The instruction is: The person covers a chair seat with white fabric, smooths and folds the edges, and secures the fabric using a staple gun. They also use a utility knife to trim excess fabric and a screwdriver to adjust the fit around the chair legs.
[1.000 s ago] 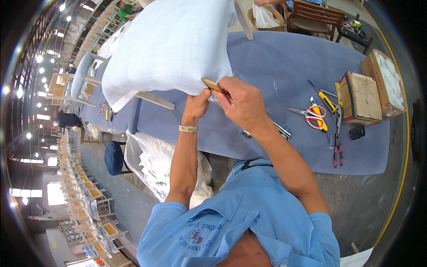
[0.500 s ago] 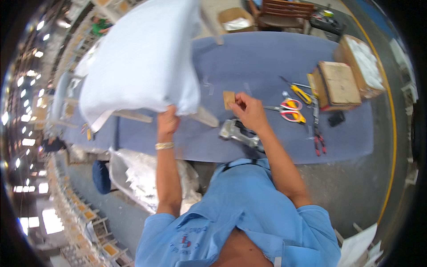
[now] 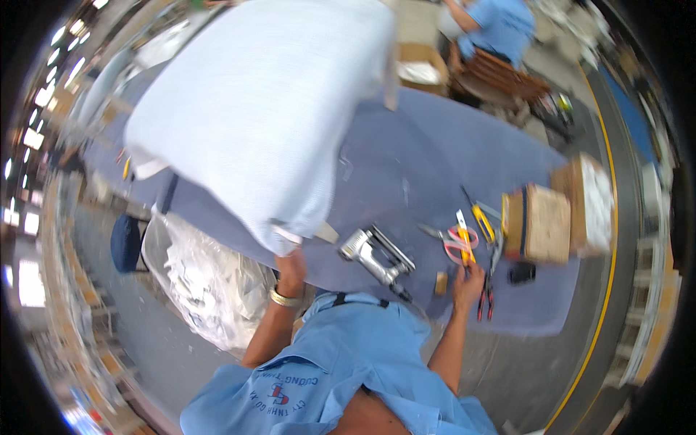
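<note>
A chair seat covered in pale blue fabric (image 3: 246, 109) stands on the blue-covered table, partly turned over its front edge. My left hand (image 3: 291, 272) is closed on the fabric's near corner, where a whitish edge shows. My right hand (image 3: 468, 284) is closed on the lower end of a yellow utility knife (image 3: 465, 243), which lies across scissors (image 3: 451, 251) with red and white handles. Left of that hand, a small tan block (image 3: 441, 283) rests on the table. A metal staple gun (image 3: 375, 259) lies between my hands.
At the table's right are a second yellow cutter (image 3: 483, 223), red-handled pliers (image 3: 487, 293), a black object (image 3: 522, 272) and cardboard boxes (image 3: 545, 225). A clear bag of white scraps (image 3: 217, 290) hangs below the near edge. Another person (image 3: 500, 29) sits beyond the table.
My right hand has put the tan block down and moved right to the yellow utility knife. My left hand stays on the fabric corner. The view has turned, and a seated person now shows.
</note>
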The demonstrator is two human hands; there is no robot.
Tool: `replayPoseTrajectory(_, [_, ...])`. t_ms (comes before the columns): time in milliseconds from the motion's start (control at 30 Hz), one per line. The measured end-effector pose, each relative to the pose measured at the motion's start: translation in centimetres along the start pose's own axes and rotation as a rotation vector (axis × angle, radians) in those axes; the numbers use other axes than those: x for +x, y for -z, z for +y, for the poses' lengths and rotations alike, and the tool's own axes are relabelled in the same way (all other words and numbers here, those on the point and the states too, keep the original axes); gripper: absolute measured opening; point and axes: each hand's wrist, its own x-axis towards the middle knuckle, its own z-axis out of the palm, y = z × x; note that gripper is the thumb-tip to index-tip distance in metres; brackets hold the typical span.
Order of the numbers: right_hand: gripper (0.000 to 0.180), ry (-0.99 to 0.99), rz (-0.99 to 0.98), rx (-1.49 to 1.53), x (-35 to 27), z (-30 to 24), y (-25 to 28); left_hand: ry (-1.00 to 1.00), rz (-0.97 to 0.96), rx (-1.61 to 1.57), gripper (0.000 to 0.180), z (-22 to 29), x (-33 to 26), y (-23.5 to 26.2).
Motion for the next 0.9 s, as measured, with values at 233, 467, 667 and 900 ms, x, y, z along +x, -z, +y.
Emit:
replayPoseTrajectory(233, [0.048,0.449,-0.183,-0.303,6.3,-3.7,-2.7,-0.169,0.056,-0.268,0.068,14.4,2.0,-8.5])
replayPoseTrajectory(467, [0.052,0.396,-0.440,-0.345,7.0,-6.4,-3.2,-0.282,0.341,0.154,0.055,12.9,4.5,-8.5])
replayPoseTrajectory(667, [0.049,0.324,-0.298,-0.136,5.5,-1.5,1.5,-0.142,0.306,-0.105,0.057,15.2,8.3,-2.0])
replayPoseTrajectory(900, [0.050,0.020,-0.348,-0.461,4.8,5.6,6.0,-0.158,0.372,-0.120,0.068,18.8,7.9,-1.9])
